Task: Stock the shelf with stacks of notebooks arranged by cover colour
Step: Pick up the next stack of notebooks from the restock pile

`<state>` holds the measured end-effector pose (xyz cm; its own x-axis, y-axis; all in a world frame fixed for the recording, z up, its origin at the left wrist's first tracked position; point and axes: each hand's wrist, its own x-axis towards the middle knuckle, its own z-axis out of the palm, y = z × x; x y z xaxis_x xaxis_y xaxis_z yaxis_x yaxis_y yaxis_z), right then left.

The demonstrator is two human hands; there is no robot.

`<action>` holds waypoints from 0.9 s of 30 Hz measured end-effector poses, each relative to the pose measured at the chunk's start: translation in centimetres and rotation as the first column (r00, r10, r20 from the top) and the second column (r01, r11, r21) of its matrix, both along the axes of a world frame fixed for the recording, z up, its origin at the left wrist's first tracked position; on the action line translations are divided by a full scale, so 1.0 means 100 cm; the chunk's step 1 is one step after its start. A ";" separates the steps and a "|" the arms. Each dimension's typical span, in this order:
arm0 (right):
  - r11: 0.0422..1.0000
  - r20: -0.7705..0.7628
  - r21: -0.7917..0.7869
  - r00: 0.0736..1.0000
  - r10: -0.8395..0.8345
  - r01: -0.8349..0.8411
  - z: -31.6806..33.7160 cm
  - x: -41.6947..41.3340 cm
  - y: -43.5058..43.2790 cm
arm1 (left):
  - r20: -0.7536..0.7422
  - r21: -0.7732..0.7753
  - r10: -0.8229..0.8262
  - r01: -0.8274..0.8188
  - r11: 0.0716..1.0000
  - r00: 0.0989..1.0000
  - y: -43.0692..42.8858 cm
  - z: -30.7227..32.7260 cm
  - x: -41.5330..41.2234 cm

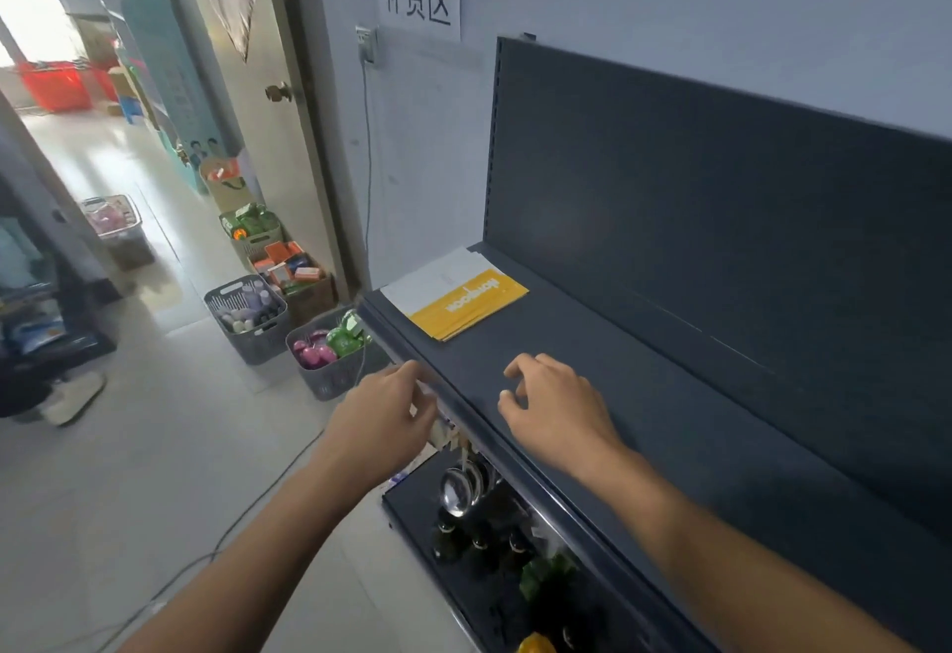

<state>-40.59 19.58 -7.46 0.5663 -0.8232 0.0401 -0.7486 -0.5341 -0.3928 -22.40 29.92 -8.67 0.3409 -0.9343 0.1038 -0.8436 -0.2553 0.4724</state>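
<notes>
Here the dark shelf [669, 395] bears one yellow-and-white notebook stack [456, 294]; baskets [247, 317] line the floor [154, 472] beside it; left hand [386, 413] and right hand [559, 410], loosely curled, grasp nothing.

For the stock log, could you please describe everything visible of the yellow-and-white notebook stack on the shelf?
The notebook stack lies flat at the left end of the dark shelf, edges slightly fanned. The top cover looks like paper: half white, half yellow with white lettering. Nothing lies on it.
</notes>
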 end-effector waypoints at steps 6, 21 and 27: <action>0.996 -0.018 0.021 0.996 -0.085 0.085 -0.008 0.066 -0.014 | 0.001 0.017 -0.064 0.064 0.998 0.998 -0.022 -0.005 0.079; 0.925 -0.119 0.109 0.929 -0.350 0.363 -0.045 0.162 -0.116 | 0.018 0.040 -0.203 0.202 0.979 0.979 -0.150 -0.023 0.193; 0.836 -0.136 0.146 0.847 -0.513 0.530 -0.059 0.180 -0.155 | 0.032 0.083 -0.280 0.277 0.957 0.960 -0.226 -0.034 0.212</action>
